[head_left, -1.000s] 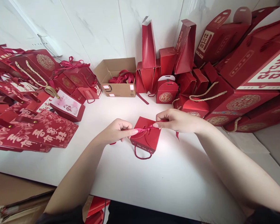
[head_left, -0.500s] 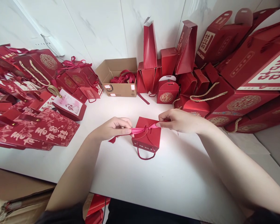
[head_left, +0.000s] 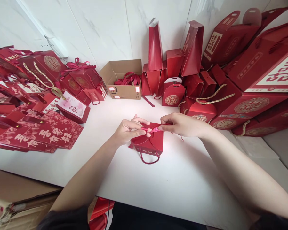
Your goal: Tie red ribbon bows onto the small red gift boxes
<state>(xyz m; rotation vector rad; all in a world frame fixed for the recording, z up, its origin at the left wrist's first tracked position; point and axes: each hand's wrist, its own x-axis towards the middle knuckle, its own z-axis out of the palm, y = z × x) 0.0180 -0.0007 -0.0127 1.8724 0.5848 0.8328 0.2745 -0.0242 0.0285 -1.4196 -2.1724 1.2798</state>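
A small red box [head_left: 151,143] stands on the white table, its rope handle [head_left: 149,162] hanging toward me. Across its top runs a pinkish-red ribbon [head_left: 155,129]. My left hand [head_left: 132,129] is over the box's left side, its thumb and fingers closed on the ribbon close to the middle of the lid. On the right of the lid, my right hand [head_left: 174,124] pinches the ribbon between thumb and fingers. Part of the ribbon and the lid's left edge are hidden behind my left hand.
Behind the red box is an open cardboard box [head_left: 124,92] with red ribbons inside. Red gift bags [head_left: 59,129] crowd the left. Stacked red boxes [head_left: 174,93] fill the back right. The white table [head_left: 158,188] meets a tiled wall.
My left hand has moved right along the ribbon, in to the middle of the lid. The box has shifted slightly left. My right hand has stayed nearly in place, still pinching the ribbon.
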